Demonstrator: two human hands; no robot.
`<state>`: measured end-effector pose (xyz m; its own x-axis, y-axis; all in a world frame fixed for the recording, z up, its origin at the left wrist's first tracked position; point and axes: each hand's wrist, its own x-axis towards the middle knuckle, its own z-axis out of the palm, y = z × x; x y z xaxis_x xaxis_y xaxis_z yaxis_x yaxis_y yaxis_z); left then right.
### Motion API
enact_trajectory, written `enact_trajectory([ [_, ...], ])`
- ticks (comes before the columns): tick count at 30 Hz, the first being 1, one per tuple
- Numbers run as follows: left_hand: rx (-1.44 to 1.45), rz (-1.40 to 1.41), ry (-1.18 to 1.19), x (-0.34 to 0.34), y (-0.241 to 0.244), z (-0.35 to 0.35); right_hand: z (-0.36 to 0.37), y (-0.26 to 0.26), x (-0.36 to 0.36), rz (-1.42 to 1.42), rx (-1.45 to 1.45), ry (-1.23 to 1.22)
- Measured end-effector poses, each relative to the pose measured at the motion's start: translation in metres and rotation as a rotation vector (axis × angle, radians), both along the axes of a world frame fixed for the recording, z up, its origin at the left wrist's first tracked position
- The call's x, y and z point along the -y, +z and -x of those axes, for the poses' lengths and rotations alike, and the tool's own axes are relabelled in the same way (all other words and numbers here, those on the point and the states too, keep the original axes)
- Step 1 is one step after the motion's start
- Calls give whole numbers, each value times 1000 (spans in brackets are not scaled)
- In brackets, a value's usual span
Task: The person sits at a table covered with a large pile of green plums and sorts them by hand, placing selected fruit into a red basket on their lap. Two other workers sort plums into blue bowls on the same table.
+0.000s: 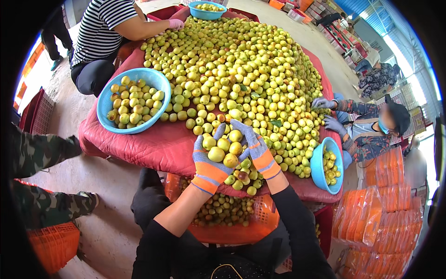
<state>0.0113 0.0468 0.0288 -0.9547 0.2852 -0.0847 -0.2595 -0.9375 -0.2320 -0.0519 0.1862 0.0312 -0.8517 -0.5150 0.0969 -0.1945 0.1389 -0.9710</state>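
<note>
Both my hands wear grey and orange knit gloves and cup several round yellow-green fruits (223,148), which look like jujubes. My left hand (210,167) supports them from the left and below. From the right, my right hand (256,148) closes against the same cluster, its fingers pointing away from me. Just beyond my fingertips spreads a large heap of the same fruit (244,73) on a table covered with a red quilted cloth (153,146). A few loose fruits (245,176) lie at the table edge beneath my right wrist.
Blue plastic baskets of fruit stand left (134,101), right (327,165) and at the far end (207,10). An orange crate of fruit (233,233) sits below the table edge before me. Co-workers' gloved hands (176,24) touch the heap. Stacked orange crates (379,216) stand right.
</note>
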Motion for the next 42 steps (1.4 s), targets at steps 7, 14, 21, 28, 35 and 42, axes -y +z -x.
enact_trajectory([
  [7,72,-146,156,27,8,7,29,-33,15,180,487,-445],
  [14,71,-324,614,146,20,38,7,-38,-2,306,329,-217],
  [21,395,41,466,96,6,38,37,-48,-22,29,-176,-244],
  [28,612,848,180,49,-39,41,21,-79,-45,-929,-693,-74],
  [35,375,683,142,15,-85,45,-5,-54,-52,-703,-680,156],
  [42,584,952,82,-4,-61,40,69,-62,-104,-767,-691,-360],
])
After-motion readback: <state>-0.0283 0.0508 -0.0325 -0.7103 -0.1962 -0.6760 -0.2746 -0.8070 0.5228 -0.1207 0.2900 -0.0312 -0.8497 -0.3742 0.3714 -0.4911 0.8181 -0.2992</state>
